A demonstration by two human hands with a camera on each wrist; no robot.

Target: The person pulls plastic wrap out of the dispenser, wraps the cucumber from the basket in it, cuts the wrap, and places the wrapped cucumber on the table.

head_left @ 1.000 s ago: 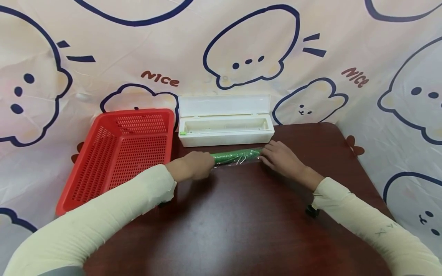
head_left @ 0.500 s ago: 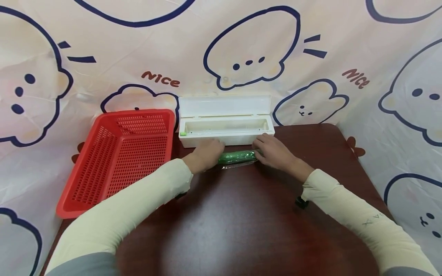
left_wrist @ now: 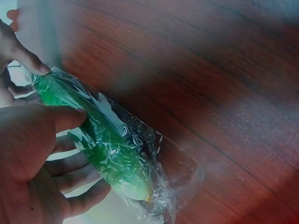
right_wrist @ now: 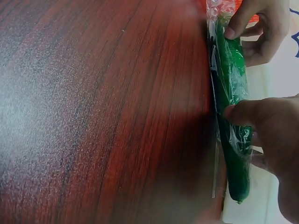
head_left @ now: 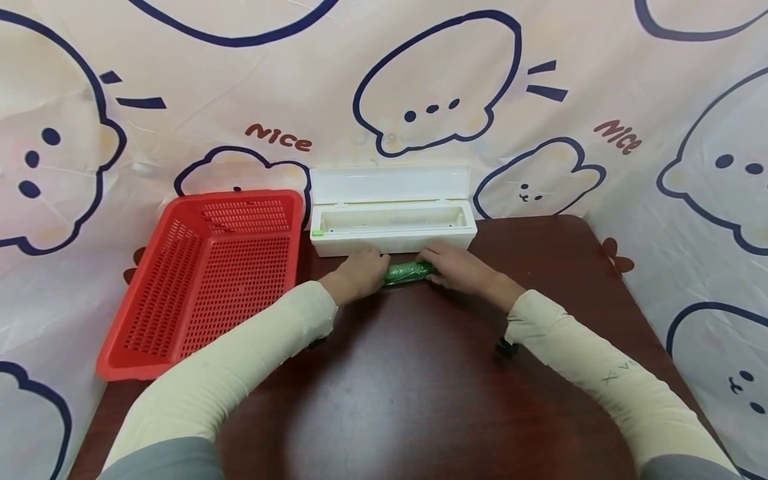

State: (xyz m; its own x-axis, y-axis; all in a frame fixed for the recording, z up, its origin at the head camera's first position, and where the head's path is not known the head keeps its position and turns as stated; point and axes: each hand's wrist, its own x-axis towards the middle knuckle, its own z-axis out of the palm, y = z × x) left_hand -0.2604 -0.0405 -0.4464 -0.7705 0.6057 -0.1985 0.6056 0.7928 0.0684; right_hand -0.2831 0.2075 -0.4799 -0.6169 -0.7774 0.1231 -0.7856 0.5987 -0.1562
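A long green cucumber (head_left: 407, 272), partly covered in clear plastic film, lies crosswise just in front of the white box. My left hand (head_left: 360, 272) holds its left part, thumb on the near side and fingers beyond. Farther right, my right hand (head_left: 459, 268) grips it between thumb and fingers. Crumpled film (left_wrist: 163, 196) sticks out past the cucumber's left end in the left wrist view. In the right wrist view the dark right tip of the cucumber (right_wrist: 239, 186) shows bare of film. From the head view, both ends are hidden behind the hands.
A long white box (head_left: 393, 243) with its lid raised and a small green tab stands at the table's back edge. To the left sits a red perforated plastic basket (head_left: 294, 267). The dark brown table (head_left: 384, 387) meets a patterned cloth wall (head_left: 336, 80) behind.
My left hand has moved right and slightly away, and my right hand has moved left, so they are closer together on the cucumber. The loose film in front of it shows less now.
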